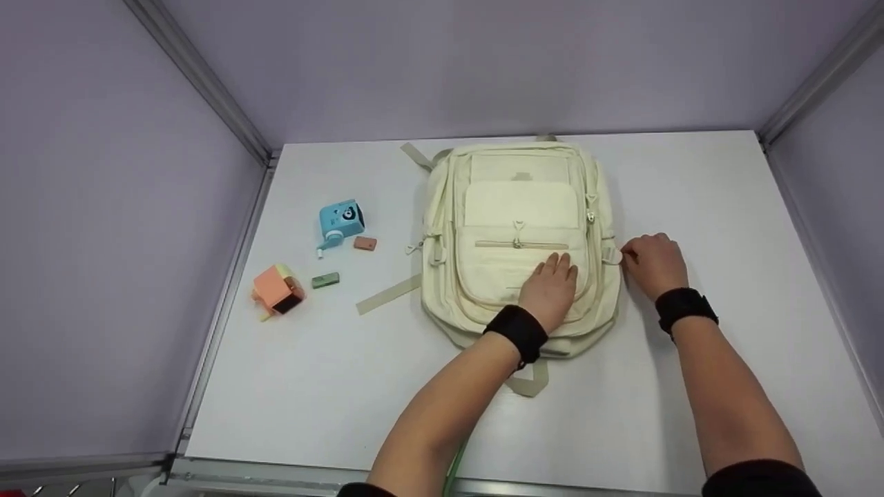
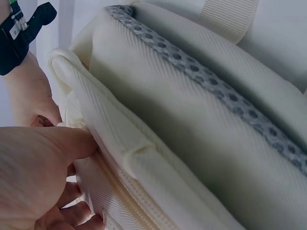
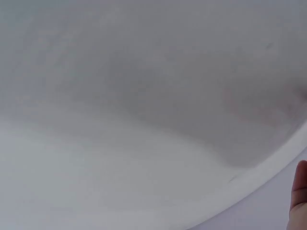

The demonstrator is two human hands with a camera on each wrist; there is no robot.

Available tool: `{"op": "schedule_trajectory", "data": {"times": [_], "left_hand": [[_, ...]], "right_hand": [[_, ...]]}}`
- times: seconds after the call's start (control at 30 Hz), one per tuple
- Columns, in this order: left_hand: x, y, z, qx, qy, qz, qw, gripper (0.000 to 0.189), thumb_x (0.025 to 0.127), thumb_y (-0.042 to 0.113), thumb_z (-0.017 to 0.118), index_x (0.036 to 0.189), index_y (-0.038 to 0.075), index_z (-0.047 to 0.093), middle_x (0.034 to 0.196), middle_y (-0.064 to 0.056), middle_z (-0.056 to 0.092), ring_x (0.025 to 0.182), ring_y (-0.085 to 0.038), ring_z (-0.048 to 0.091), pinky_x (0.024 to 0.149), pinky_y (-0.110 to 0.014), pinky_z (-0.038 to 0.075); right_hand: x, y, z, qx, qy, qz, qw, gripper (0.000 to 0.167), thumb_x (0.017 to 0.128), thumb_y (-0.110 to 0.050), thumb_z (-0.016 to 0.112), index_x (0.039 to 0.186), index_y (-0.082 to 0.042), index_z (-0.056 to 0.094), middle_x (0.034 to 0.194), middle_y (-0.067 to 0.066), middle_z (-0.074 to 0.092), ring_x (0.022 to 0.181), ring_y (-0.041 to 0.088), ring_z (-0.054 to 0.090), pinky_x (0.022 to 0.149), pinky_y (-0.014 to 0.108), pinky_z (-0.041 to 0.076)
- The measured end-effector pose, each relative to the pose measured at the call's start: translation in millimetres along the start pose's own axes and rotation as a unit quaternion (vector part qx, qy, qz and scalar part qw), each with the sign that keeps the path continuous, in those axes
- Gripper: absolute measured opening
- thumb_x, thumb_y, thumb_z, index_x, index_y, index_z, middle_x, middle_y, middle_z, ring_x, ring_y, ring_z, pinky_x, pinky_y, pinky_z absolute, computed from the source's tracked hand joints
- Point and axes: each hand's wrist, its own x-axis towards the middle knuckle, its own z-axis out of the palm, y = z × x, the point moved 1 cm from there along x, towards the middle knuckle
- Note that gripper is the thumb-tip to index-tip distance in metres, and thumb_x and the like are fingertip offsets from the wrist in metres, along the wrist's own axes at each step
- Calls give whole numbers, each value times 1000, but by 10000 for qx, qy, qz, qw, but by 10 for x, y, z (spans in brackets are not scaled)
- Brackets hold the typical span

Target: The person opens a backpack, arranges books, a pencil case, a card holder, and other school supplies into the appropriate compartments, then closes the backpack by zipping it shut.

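A cream backpack (image 1: 518,207) lies on its back, front pockets up. My left hand (image 1: 550,286) rests on its lower front with fingers stretched out. In the left wrist view the left thumb (image 2: 79,141) touches the fabric beside a zipper. At the bag's right side, my right hand (image 1: 655,261) pinches a small pale tab, seemingly a zipper pull (image 1: 618,256), partly hidden by the fingers. Only a fingertip of the right hand (image 3: 298,196) shows in the right wrist view, at the edge.
To the left on the white table (image 1: 311,386) lie a blue pencil-sharpener-like box (image 1: 341,218), an orange box-shaped item (image 1: 275,288), a brown block (image 1: 364,243) and a green block (image 1: 325,280). Straps (image 1: 390,293) stick out from the bag. Grey-lilac walls (image 1: 511,69) enclose the table.
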Motion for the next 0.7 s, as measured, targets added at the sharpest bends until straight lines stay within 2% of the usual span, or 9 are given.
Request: {"op": "schedule_trajectory", "data": {"times": [0.13, 0.27, 0.5, 0.6, 0.7], "left_hand": [[3, -5, -8, -9, 1, -27, 10000, 52, 111, 26, 48, 160, 14, 36, 167, -9, 26, 153, -24, 23, 120, -31, 26], [-9, -8, -19, -7, 50, -21, 10000, 52, 111, 28, 48, 159, 13, 37, 166, -10, 28, 153, -24, 25, 120, -32, 27], [-21, 2, -29, 5, 124, 24, 9999, 48, 112, 21, 44, 158, 12, 38, 165, -10, 29, 152, -25, 26, 119, -32, 28], [-27, 0, -33, -69, 144, 70, 9998, 48, 111, 18, 45, 158, 11, 39, 165, -11, 29, 152, -26, 26, 119, -33, 29], [-31, -4, -40, -297, 111, 138, 9994, 50, 111, 23, 46, 159, 13, 38, 165, -13, 29, 153, -28, 25, 120, -35, 27]], "right_hand": [[-72, -5, -42, -207, -86, -278, 9994, 9, 94, -5, 70, 96, 0, 78, 90, 20, 71, 90, 42, 59, 83, 59, 45], [-139, -32, -100, -200, -358, -408, 9983, 8, 92, -7, 74, 95, -1, 79, 88, 17, 72, 88, 40, 60, 82, 56, 46], [-247, -102, -231, -38, -1204, -300, 9923, 10, 92, -8, 75, 97, 0, 77, 91, 15, 72, 88, 35, 60, 79, 49, 49], [-277, -133, -260, 30, -1325, -220, 9909, 11, 93, -9, 74, 98, 1, 77, 91, 15, 73, 88, 35, 60, 79, 49, 49], [-303, -151, -242, 75, -1275, -127, 9917, 15, 94, -6, 68, 103, 1, 77, 91, 16, 72, 88, 36, 59, 78, 50, 48]]}}
